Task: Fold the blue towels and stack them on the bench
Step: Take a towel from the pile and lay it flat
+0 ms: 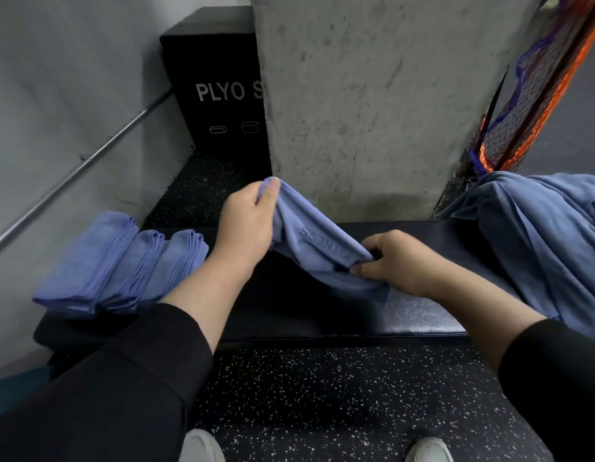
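Observation:
A blue towel with embossed lettering hangs bunched between my two hands over the middle of the black padded bench. My left hand pinches its upper far corner, raised above the bench. My right hand grips the towel's lower near end, close to the bench top. Three folded blue towels lie side by side, overlapping, on the bench's left end. A heap of unfolded blue towels covers the right end.
A concrete pillar rises right behind the bench. A black plyo box stands at the back left, beside a grey wall with a metal rail. An orange and blue net leans at the right. Speckled rubber floor lies before the bench.

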The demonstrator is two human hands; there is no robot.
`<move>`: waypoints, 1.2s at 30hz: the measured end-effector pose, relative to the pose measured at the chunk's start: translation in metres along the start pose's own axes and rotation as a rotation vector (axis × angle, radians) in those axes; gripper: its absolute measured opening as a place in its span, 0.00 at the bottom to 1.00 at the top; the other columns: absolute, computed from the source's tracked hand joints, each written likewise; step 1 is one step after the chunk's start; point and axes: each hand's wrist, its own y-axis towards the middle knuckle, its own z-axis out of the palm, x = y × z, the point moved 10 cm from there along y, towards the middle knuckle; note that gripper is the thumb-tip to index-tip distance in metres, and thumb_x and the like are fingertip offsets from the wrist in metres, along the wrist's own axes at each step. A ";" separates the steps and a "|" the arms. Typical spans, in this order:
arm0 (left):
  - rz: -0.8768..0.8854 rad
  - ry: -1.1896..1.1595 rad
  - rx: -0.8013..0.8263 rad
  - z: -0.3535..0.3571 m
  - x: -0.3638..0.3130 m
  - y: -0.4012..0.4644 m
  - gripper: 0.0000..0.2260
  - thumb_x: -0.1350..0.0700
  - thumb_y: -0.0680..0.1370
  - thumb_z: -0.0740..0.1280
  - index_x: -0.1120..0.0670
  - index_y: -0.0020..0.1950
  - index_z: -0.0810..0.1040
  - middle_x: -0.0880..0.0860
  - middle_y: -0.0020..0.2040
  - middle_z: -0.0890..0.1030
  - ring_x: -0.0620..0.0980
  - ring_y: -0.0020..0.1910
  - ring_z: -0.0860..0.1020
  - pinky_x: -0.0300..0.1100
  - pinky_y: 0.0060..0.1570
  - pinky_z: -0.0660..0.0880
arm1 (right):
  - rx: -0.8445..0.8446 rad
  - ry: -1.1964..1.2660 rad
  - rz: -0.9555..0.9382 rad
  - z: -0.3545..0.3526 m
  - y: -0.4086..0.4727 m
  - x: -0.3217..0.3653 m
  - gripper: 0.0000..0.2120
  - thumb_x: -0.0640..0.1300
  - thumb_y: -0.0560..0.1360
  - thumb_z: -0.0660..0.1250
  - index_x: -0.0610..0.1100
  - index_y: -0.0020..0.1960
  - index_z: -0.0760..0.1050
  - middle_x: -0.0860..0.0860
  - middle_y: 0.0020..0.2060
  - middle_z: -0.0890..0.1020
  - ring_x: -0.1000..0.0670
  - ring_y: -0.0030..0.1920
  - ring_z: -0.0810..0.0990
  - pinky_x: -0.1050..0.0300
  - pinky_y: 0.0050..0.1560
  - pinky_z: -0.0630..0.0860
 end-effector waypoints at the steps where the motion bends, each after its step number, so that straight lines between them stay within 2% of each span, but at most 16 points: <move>1: 0.009 0.016 -0.030 -0.010 0.000 0.003 0.21 0.48 0.84 0.62 0.61 0.38 0.72 0.50 0.32 0.71 0.42 0.31 0.65 0.38 0.32 0.65 | -0.041 -0.025 0.015 -0.008 0.000 -0.004 0.11 0.49 0.71 0.76 0.47 0.36 0.77 0.50 0.28 0.76 0.53 0.30 0.71 0.57 0.31 0.66; 5: 0.018 0.108 -0.078 -0.044 0.011 0.009 0.21 0.46 0.84 0.61 0.60 0.39 0.75 0.51 0.32 0.71 0.41 0.30 0.65 0.38 0.33 0.63 | -0.245 -0.045 0.047 -0.050 -0.005 -0.011 0.14 0.51 0.71 0.77 0.47 0.34 0.75 0.51 0.28 0.75 0.53 0.29 0.70 0.55 0.32 0.65; 9: -0.014 0.168 -0.135 -0.070 0.019 0.008 0.23 0.45 0.84 0.60 0.55 0.33 0.63 0.47 0.28 0.62 0.43 0.27 0.61 0.38 0.28 0.58 | -0.321 -0.002 0.038 -0.066 -0.011 -0.010 0.18 0.52 0.75 0.73 0.47 0.32 0.73 0.48 0.26 0.73 0.51 0.27 0.68 0.55 0.30 0.63; 11: -0.016 0.263 -0.118 -0.077 0.022 0.007 0.24 0.44 0.84 0.60 0.54 0.32 0.62 0.50 0.27 0.64 0.46 0.28 0.63 0.44 0.31 0.61 | -0.364 0.027 0.019 -0.073 -0.014 -0.006 0.19 0.53 0.77 0.71 0.46 0.31 0.73 0.42 0.27 0.74 0.50 0.27 0.68 0.54 0.31 0.63; 14: -0.066 0.383 -0.099 -0.085 0.028 0.004 0.25 0.42 0.84 0.58 0.56 0.33 0.65 0.54 0.28 0.69 0.52 0.29 0.69 0.48 0.33 0.64 | -0.419 0.063 0.039 -0.084 -0.018 -0.004 0.20 0.50 0.80 0.67 0.44 0.31 0.73 0.48 0.21 0.73 0.54 0.22 0.67 0.55 0.29 0.64; 15: -0.101 0.361 -0.077 -0.085 0.030 0.002 0.25 0.42 0.84 0.58 0.58 0.34 0.68 0.55 0.27 0.72 0.53 0.28 0.72 0.47 0.33 0.67 | -0.428 0.087 0.045 -0.086 -0.017 -0.003 0.20 0.49 0.81 0.65 0.43 0.31 0.74 0.49 0.20 0.74 0.55 0.20 0.69 0.55 0.28 0.65; 17: -0.224 0.144 -0.010 -0.075 0.040 -0.002 0.22 0.43 0.84 0.58 0.59 0.42 0.75 0.56 0.26 0.77 0.56 0.26 0.77 0.45 0.33 0.73 | -0.435 0.301 0.076 -0.082 -0.014 -0.004 0.16 0.45 0.83 0.62 0.41 0.39 0.78 0.46 0.26 0.81 0.54 0.24 0.77 0.59 0.28 0.72; 18: -0.294 0.008 0.019 -0.067 0.046 -0.003 0.19 0.43 0.85 0.58 0.58 0.47 0.77 0.55 0.28 0.80 0.56 0.26 0.80 0.44 0.33 0.74 | -0.426 0.457 0.103 -0.076 -0.011 -0.005 0.13 0.43 0.84 0.60 0.39 0.46 0.78 0.42 0.32 0.84 0.50 0.29 0.82 0.58 0.29 0.76; 20: -0.355 -0.164 0.060 -0.052 0.050 0.003 0.14 0.46 0.86 0.58 0.52 0.52 0.77 0.55 0.38 0.86 0.54 0.36 0.85 0.44 0.37 0.78 | -0.438 0.613 0.131 -0.072 -0.001 -0.005 0.12 0.42 0.85 0.56 0.38 0.55 0.77 0.41 0.41 0.85 0.46 0.39 0.87 0.51 0.35 0.81; 22: -0.342 -0.265 0.064 -0.042 0.053 0.018 0.11 0.49 0.86 0.57 0.50 0.55 0.77 0.55 0.50 0.86 0.50 0.48 0.86 0.47 0.49 0.81 | -0.474 0.649 0.143 -0.077 0.011 -0.003 0.12 0.41 0.85 0.55 0.37 0.57 0.76 0.42 0.47 0.85 0.47 0.45 0.86 0.44 0.44 0.83; 24: -0.327 -0.313 0.089 -0.032 0.053 0.038 0.12 0.52 0.87 0.56 0.51 0.61 0.78 0.52 0.59 0.82 0.48 0.59 0.82 0.49 0.56 0.79 | -0.492 0.674 0.160 -0.086 0.027 -0.002 0.12 0.40 0.85 0.55 0.39 0.57 0.77 0.43 0.51 0.83 0.46 0.49 0.85 0.39 0.49 0.82; 26: -0.291 -0.270 0.132 -0.024 0.049 0.059 0.13 0.53 0.87 0.56 0.49 0.67 0.77 0.50 0.63 0.80 0.47 0.63 0.77 0.51 0.60 0.77 | -0.500 0.668 0.175 -0.098 0.044 -0.002 0.11 0.40 0.84 0.55 0.42 0.55 0.76 0.44 0.53 0.82 0.44 0.53 0.84 0.37 0.51 0.81; 28: -0.228 -0.158 0.149 -0.021 0.041 0.081 0.12 0.52 0.86 0.57 0.45 0.63 0.79 0.47 0.61 0.81 0.47 0.62 0.78 0.53 0.62 0.77 | -0.530 0.698 0.171 -0.113 0.057 -0.001 0.11 0.39 0.84 0.55 0.42 0.57 0.76 0.43 0.56 0.81 0.42 0.55 0.82 0.37 0.52 0.82; 30: -0.178 -0.120 0.141 -0.019 0.027 0.099 0.12 0.51 0.86 0.58 0.43 0.55 0.80 0.45 0.56 0.83 0.46 0.59 0.79 0.52 0.62 0.77 | -0.600 0.791 0.138 -0.135 0.067 0.001 0.10 0.39 0.85 0.54 0.43 0.57 0.74 0.43 0.57 0.80 0.42 0.56 0.82 0.40 0.51 0.83; 33: -0.101 -0.178 0.106 -0.016 0.000 0.121 0.13 0.54 0.86 0.57 0.41 0.52 0.79 0.39 0.51 0.82 0.35 0.51 0.79 0.40 0.54 0.76 | -0.684 0.903 0.082 -0.162 0.081 0.005 0.11 0.39 0.85 0.53 0.45 0.52 0.73 0.44 0.52 0.79 0.42 0.54 0.82 0.45 0.45 0.85; 36: -0.048 -0.198 0.078 -0.013 -0.015 0.132 0.13 0.54 0.87 0.57 0.42 0.52 0.79 0.37 0.48 0.82 0.28 0.44 0.79 0.34 0.45 0.74 | -0.734 0.943 0.089 -0.175 0.091 -0.002 0.12 0.38 0.82 0.56 0.48 0.47 0.76 0.45 0.47 0.79 0.41 0.54 0.80 0.40 0.50 0.83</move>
